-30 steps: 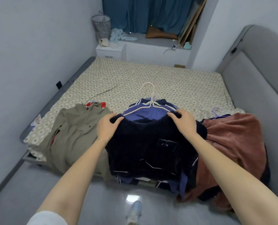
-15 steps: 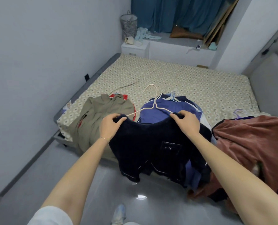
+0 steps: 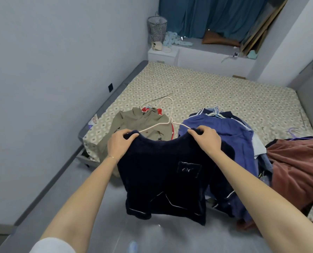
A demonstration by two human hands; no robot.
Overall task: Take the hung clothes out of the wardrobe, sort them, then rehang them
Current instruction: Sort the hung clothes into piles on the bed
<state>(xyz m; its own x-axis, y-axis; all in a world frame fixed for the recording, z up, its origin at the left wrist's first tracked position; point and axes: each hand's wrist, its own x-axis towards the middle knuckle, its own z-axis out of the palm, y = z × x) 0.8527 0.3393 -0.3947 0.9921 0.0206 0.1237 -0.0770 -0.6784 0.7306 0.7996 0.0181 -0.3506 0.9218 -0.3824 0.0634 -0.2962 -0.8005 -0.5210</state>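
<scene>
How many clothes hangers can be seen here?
3: a white hanger in the held dark top; a pale hanger atop the blue pile; a purple hanger by the rust garment. More may be hidden.

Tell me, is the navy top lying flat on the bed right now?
No, the left hand and right hand hold the navy top up by its shoulders, clear of the bed.

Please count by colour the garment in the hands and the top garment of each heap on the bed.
Dark navy top, held by the left hand and the right hand: 1
Olive jacket: 1
Violet-blue garment: 1
Rust-brown garment: 1
Total: 4
Those beneath are too hidden to count.
</scene>
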